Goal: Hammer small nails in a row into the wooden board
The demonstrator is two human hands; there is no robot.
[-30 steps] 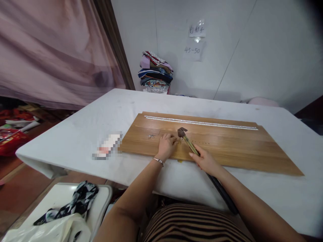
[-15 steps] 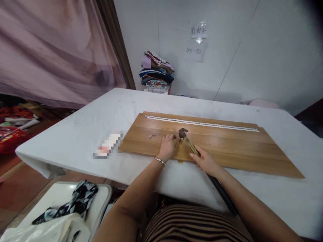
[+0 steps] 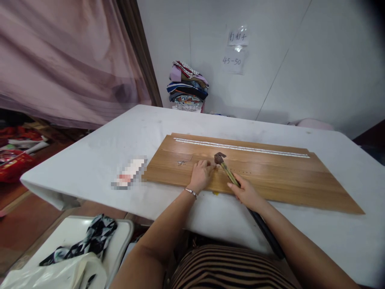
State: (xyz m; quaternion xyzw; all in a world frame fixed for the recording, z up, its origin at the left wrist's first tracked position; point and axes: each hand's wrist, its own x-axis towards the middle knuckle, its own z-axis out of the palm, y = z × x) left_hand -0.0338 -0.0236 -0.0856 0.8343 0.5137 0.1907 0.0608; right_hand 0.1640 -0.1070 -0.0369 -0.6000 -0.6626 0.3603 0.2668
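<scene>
Change: hammer head sits slightly lower and nearer the left fingertips than a second ago; both hands otherwise hold their places.
Worktop: white-covered worktop (image 3: 99,156), scuffed, against a pale panelled wall with two taped paper notes (image 3: 235,48).
Board: long brown wood-grain board (image 3: 279,176) lying flat on the worktop, a thin silver strip (image 3: 240,147) along its far edge.
Left hand: left hand (image 3: 201,174) pressed on the board, fingertips pinched beside the hammer head; what they pinch is too small to tell.
Right hand: right hand (image 3: 247,193), grip closed round the handle of a small hammer with a yellowish shaft (image 3: 226,169), head just over the board.
Nearby: loose small metal nails (image 3: 181,163) left of the left hand.
Room: mauve curtain (image 3: 60,60); stack of folded clothes (image 3: 187,86) at the wall.
</scene>
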